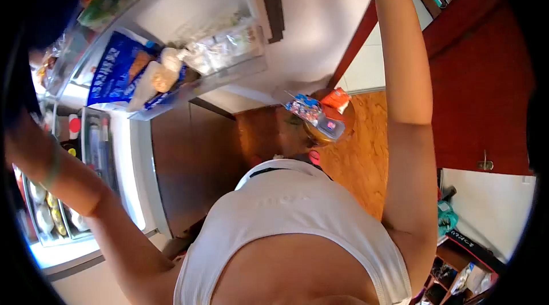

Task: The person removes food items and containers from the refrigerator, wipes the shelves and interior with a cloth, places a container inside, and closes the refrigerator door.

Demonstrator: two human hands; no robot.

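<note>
My left hand (24,136) is at the far left edge, blurred and in shadow, in front of the lit fridge shelves. Its fingers do not show, so I cannot make out whether it holds anything. A dark blue shape (43,13) fills the edge above it; its kind is unclear. Beside the hand is a clear fridge drawer (94,150) with packages. The open fridge door's clear bin (211,79) carries a blue printed bag (117,68), a knotted plastic bag (163,76) and other clear bags (226,48). My right arm reaches up past the top edge, its hand outside the view.
Below the door, a small round stool (323,136) bears an orange package (336,100), a colourful packet (303,109) and a lidded container (330,126). A dark wooden cabinet (194,162) stands beside the fridge. To the right is a red-brown door (483,88).
</note>
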